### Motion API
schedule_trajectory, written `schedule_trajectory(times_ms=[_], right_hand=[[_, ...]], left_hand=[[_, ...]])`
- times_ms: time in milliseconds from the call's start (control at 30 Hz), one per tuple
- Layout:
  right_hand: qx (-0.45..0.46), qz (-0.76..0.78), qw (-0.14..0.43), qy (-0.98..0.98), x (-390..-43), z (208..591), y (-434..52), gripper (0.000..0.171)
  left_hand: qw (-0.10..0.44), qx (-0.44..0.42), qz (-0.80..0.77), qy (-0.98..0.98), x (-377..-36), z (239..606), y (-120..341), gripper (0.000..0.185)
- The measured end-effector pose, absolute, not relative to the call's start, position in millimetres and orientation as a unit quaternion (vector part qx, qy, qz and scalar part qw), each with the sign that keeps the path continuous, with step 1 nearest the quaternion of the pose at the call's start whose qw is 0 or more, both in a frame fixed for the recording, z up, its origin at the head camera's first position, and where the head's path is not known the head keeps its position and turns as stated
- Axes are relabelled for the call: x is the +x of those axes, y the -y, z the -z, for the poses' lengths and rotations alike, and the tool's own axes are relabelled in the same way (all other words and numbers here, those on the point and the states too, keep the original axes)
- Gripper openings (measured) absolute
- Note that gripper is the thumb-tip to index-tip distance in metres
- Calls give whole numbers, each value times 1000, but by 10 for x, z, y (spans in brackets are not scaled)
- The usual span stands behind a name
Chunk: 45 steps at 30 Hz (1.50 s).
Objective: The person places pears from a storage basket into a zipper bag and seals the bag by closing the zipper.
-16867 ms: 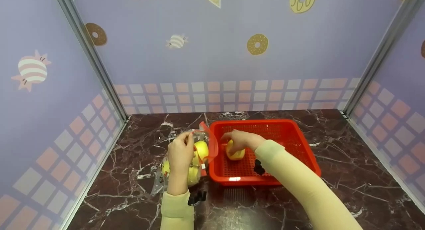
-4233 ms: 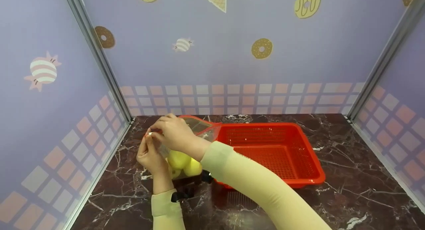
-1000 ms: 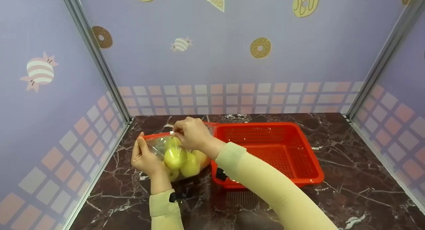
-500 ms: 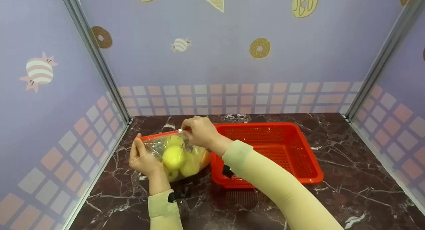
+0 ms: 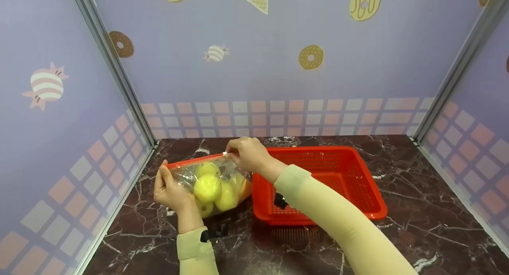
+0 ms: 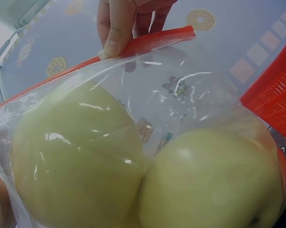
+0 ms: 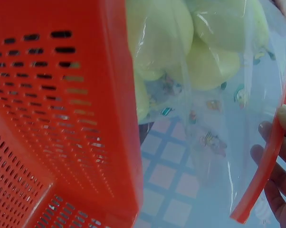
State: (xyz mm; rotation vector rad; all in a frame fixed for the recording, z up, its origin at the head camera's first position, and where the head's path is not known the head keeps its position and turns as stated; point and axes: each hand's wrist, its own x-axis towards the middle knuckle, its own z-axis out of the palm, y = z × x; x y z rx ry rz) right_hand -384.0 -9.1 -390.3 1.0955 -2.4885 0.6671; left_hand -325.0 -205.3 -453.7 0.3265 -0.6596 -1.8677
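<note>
A clear plastic bag (image 5: 212, 183) with a red zip strip (image 5: 195, 160) along its top stands on the dark marbled desk (image 5: 397, 159), toward the left side, just beside the left wall of a red plastic basket (image 5: 358, 179). Inside the bag lie several yellow-green apples (image 5: 206, 187), pressed together against the film; in the left wrist view two of them (image 6: 76, 156) fill most of the picture, touching each other.

The left hand (image 5: 171, 187) holds the bag at its left end, the thumb laid against the near face of the film and the fingers curled behind it, just under the left end of the strip. The right hand (image 5: 248, 153) is at the far right part of the strip, its thumb and fingers pinching the small white slider (image 5: 225, 153) on the strip. The left wrist view shows those fingertips (image 6: 115, 38) closed over the red strip (image 6: 152, 40) from above. In the right wrist view the red strip (image 7: 266, 171) runs down the right edge of the picture, with fingers (image 7: 276, 161) behind it, and the basket wall (image 7: 62, 95) stands close against the bag.

The right forearm, in a pale yellow sleeve (image 5: 330, 215), crosses above the near left corner of the basket. Whether the strip is sealed along its whole length cannot be told.
</note>
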Motion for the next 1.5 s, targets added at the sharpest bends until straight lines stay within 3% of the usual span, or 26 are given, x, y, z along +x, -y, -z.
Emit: schedule_trajectory(times_ms=[400,767,1000,1500], right_hand=[[377,-269,133,876,-3931,3912,-80,8],[345,-271,109,892,-4036,3922,-294,10],[346,-285,108,887,-4102,3938,-406,7],[316,-293,109,896,-4125,3939,-468,10]], left_hand=[[545,123,783,273,-3249,4553,2059,14],[545,134,778,281,-3248,4541,2071,27],[536,138,791,260,-3241,4534,2089,12],[542,122,800,227,-3237,4540,2109,16]])
